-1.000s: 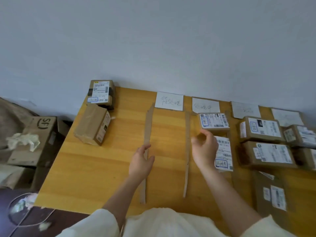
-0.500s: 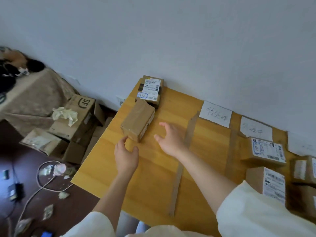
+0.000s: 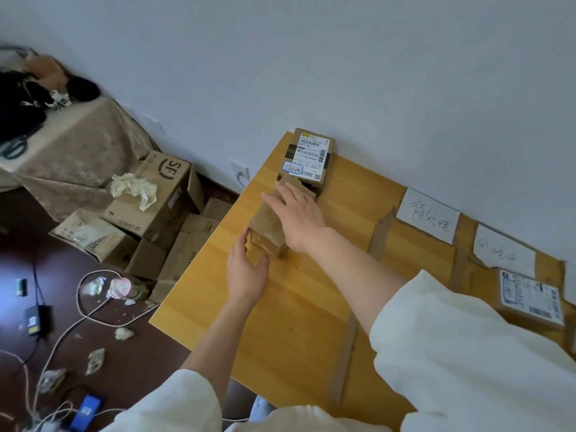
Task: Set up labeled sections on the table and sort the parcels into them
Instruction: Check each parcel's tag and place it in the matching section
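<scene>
Both hands meet the brown parcel (image 3: 268, 227); right hand (image 3: 300, 218) flat on top; left hand (image 3: 247, 272) fingers straight.

A domestic room serving as an improvised parcel-sorting area was indicated. A cloth-draped furniture piece (image 3: 71, 151), a wall socket (image 3: 240, 173), and SF Express cartons (image 3: 156, 194) were observed beside the wooden desk (image 3: 296, 322). Cables (image 3: 93, 310) and paper scraps (image 3: 124, 333) were noted on the dark floor (image 3: 149, 363).

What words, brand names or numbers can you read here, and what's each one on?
"SF": top flap of the carton on the floor.
"SF EXPRESS": same carton's side.
"待处理": handwritten paper sign by the wall.
Second paper sign: too faint.
Parcel labels: too small.
</scene>
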{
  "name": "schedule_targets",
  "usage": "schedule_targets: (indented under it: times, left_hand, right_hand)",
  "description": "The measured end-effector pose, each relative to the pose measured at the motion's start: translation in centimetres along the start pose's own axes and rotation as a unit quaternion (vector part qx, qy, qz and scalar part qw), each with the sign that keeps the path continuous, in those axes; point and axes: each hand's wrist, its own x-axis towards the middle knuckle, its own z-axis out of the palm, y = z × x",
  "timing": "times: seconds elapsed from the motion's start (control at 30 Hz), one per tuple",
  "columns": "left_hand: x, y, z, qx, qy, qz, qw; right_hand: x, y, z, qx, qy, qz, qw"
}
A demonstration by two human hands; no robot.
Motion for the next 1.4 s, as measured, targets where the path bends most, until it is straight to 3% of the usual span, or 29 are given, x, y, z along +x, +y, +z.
schedule_targets:
  times: [0.57,0.9,1.07,1.2,1.3,1.4]
  left_hand:
    - [-0.8,-0.5,0.0,-0.016,-0.03,-0.007,0.999]
    - [-2.4,-1.9,-0.1,-0.024,-0.051,-0.038,0.998]
    - [-3.2,-2.2,-0.3,-0.024,-0.057,-0.049,0.997]
    - [-3.8,-2.2,-0.8,-0.029,-0.058,-0.051,0.997]
    - [-4.2,-2.1,-1.0,-0.043,-0.057,-0.056,0.996]
    - [-4.6,-1.8,-1.0,-0.054,-0.059,-0.054,0.995]
  right_hand:
    - [-0.3,0.9,0.5,-0.127,-0.055,-0.017,0.99]
    - [-2.3,2.7,1.5,-0.074,-0.058,0.016,0.995]
    - [-4.0,4.1,1.3,0.089,-0.041,0.089,0.991]
    - [-6.1,5.2,1.3,0.305,-0.018,0.174,0.936]
    - [-8.2,5.6,1.7,0.506,-0.021,0.217,0.834]
    - [-9.8,5.8,3.2,0.602,-0.032,0.25,0.757]
